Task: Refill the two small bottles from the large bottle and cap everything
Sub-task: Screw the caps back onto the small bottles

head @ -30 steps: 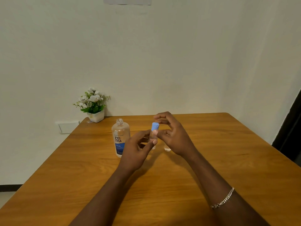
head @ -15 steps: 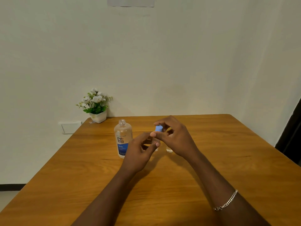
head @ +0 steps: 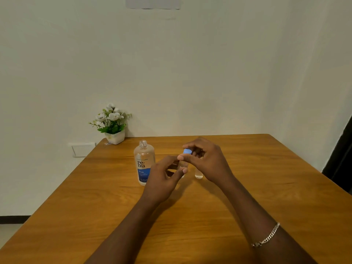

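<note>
The large clear bottle (head: 144, 162), with a blue and white label, stands uncapped on the wooden table (head: 266, 187). Just right of it my left hand (head: 163, 178) grips a small clear bottle (head: 183, 165) that is mostly hidden by my fingers. My right hand (head: 205, 161) pinches a blue cap (head: 187, 151) on top of that small bottle. A second small clear bottle (head: 198, 173) stands on the table behind my right hand, its top hidden.
A small white pot of white flowers (head: 113, 124) sits at the table's far left corner against the wall. A white wall socket (head: 82, 149) is beside the table's left edge. A dark doorway (head: 342, 159) lies at the far right.
The blue cap has come lower onto the small bottle, and my right-hand fingers have closed further around it. The left hand keeps its hold on the bottle.
</note>
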